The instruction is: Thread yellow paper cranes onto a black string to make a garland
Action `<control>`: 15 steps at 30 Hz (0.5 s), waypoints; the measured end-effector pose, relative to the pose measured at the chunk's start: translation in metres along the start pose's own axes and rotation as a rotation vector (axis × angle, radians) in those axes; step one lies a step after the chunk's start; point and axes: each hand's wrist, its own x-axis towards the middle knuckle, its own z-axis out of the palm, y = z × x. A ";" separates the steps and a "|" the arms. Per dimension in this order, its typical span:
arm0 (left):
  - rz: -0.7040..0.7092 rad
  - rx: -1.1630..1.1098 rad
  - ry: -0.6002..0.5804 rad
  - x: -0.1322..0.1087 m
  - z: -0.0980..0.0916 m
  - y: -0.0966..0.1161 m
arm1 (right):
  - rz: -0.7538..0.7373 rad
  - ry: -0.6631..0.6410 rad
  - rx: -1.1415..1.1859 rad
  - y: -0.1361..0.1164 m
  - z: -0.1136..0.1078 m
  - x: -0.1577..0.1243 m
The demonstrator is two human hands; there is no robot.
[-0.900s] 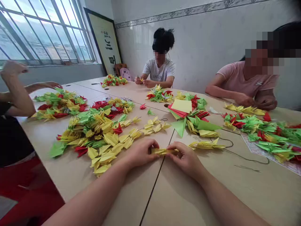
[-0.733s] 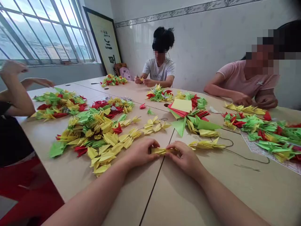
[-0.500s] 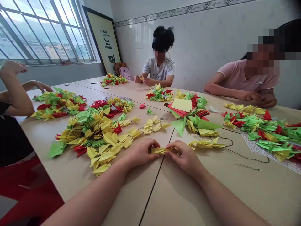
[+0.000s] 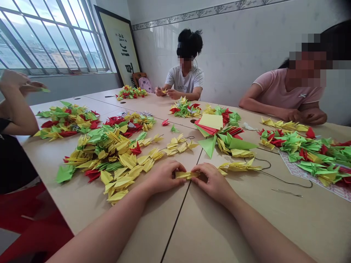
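Yellow and green paper cranes point(image 4: 109, 153) lie heaped left of our left hand point(image 4: 164, 178), whose fingers point(image 4: 178, 170) curl and pinch one end of a folded yellow paper piece point(image 4: 186, 175), held just above the tabletop point(image 4: 208, 226). Our right hand point(image 4: 212, 182) pinches its other end, near a row of yellow cranes point(image 4: 238, 167) and black string point(image 4: 285, 181).
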 end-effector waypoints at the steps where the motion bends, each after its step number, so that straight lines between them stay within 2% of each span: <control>1: 0.001 0.001 0.000 0.000 0.000 0.000 | 0.000 -0.003 0.000 0.000 0.000 0.000; 15: 0.037 -0.003 0.003 0.000 0.002 -0.003 | -0.003 0.007 0.016 0.000 0.000 -0.001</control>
